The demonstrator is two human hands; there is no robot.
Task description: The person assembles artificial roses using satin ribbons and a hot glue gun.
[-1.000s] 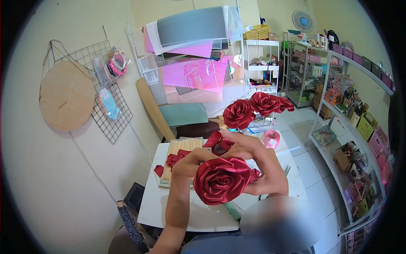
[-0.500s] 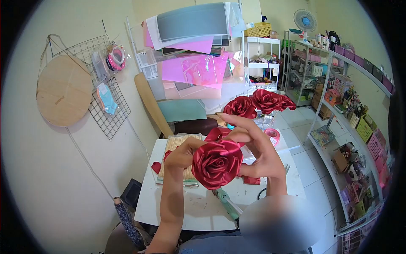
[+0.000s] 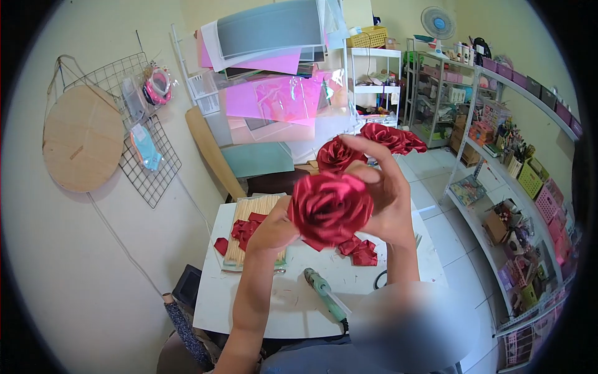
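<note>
A glossy red satin ribbon rose point(image 3: 330, 209), slightly blurred, is held up above the table with its bloom toward me. My left hand point(image 3: 275, 229) grips it from the left and behind, its fingertips hidden by the petals. Around the right side curves my right hand point(image 3: 389, 199), its index finger arched over the top and its thumb hidden behind the bloom. Two finished roses stand just beyond, one red rose point(image 3: 339, 154) close to my right fingertips and another red rose point(image 3: 389, 137) farther right. Loose red ribbon petals point(image 3: 360, 250) lie on the table below.
A green glue gun point(image 3: 325, 293) rests on the white table point(image 3: 249, 305). At the left, more petals point(image 3: 246, 229) lie over a bundle of thin wooden sticks point(image 3: 252, 209). Scissor handles point(image 3: 380, 279) show near my right forearm. A crowded shelf point(image 3: 498, 199) stands on the right.
The held rose has risen and shifted slightly right, tilting back. My right hand has come closer in around it. The view has turned a little, uncovering more petals and the glue gun.
</note>
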